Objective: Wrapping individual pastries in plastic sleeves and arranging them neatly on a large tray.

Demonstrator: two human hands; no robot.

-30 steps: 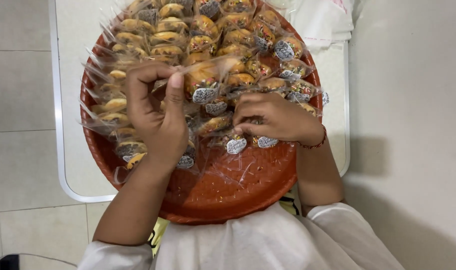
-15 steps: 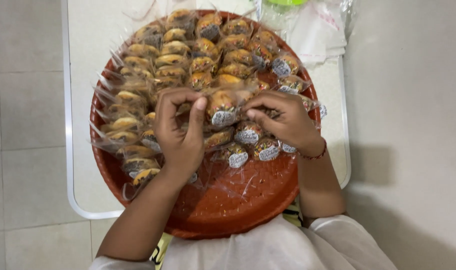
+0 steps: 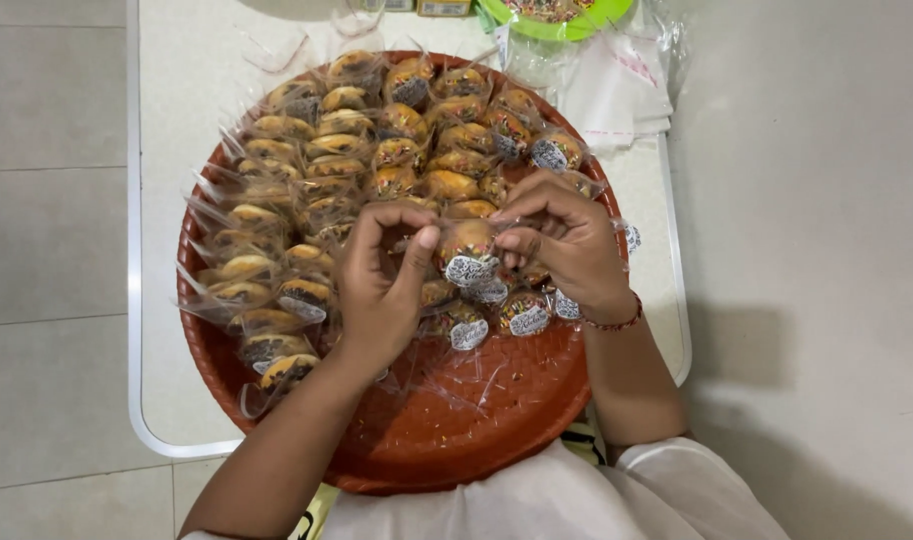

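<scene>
Pastry (image 3: 467,243), golden, clear-wrapped, round white sticker

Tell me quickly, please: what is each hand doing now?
Left hand: closed, pinching the wrapped pastry from the left side.
Right hand: closed, pinching the same wrapped pastry from the right side.

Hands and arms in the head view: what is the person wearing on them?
Both hands are bare, with no gloves or rings visible. The right hand has a thin dark red beaded bracelet at the wrist. The left hand has nothing on its wrist. Both forearms are bare, and short white sleeves show at the bottom edge.
</scene>
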